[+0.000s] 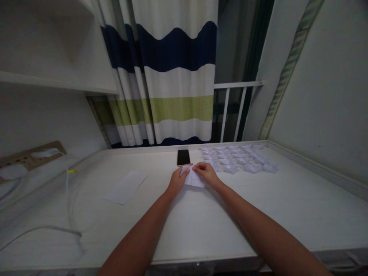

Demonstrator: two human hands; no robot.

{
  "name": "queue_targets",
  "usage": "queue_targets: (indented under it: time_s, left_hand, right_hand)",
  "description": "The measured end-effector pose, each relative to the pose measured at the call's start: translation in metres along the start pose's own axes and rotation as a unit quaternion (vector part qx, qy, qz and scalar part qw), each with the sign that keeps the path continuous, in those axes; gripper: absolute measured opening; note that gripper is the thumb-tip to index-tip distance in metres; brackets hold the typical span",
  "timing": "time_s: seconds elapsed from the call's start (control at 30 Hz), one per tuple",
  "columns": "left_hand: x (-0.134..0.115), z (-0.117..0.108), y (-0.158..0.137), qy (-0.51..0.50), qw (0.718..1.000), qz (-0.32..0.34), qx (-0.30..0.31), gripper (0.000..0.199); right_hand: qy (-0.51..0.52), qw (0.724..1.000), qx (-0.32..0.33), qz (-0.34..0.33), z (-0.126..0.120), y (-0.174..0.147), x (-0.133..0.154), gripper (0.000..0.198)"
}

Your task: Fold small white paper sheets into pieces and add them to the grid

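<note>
Between my two hands is a white sheet of paper with creases across it, held just above the desk. My left hand grips its left side, thumb on top and fingers behind. At the upper edge my right hand pinches the paper between thumb and fingertips. Just beyond my hands lies a black phone. Several folded white paper pieces sit in rows at the back right, close to my right hand. To the left, a flat stack of white paper rests on the desk.
The white desk has a raised rim at the back and right. A pale cable runs over its left side, near a power strip by the wall. A striped curtain and white railing stand behind. A shelf overhangs the left.
</note>
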State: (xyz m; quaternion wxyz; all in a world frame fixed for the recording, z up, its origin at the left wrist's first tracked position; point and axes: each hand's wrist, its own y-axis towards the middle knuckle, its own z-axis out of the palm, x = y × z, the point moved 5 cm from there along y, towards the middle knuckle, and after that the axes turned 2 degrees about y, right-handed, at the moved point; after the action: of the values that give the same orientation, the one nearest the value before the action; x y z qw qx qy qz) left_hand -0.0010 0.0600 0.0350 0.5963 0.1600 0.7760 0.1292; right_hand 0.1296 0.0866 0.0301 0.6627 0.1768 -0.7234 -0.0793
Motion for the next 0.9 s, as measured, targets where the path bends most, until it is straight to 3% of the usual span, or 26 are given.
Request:
queue_targets:
  time_s: [0.23,0.47,0.67,0.8,0.9]
  left_hand:
    - [-0.010,0.000,-0.001,-0.013,0.999,0.043,0.012,0.028]
    - [-0.012,0.001,0.000,-0.039,0.998,0.037,0.045,0.025]
    - [0.005,0.005,0.005,-0.124,0.989,-0.040,0.069,0.043]
    - [0.008,0.005,0.006,-0.116,0.990,-0.052,0.055,0.032]
    - [0.008,0.007,0.004,-0.117,0.988,-0.063,0.075,0.037]
  right_hand:
    - [0.051,0.998,0.003,0.038,0.003,-0.004,0.007,0.021]
    - [0.062,0.997,-0.006,0.050,0.002,-0.004,0.007,0.021]
    - [-0.011,1.000,-0.004,-0.012,0.000,-0.002,0.003,0.024]
    - [-0.097,0.993,0.012,-0.068,0.001,-0.003,0.005,0.021]
    - [-0.120,0.989,0.011,-0.084,0.000,-0.004,0.006,0.020]
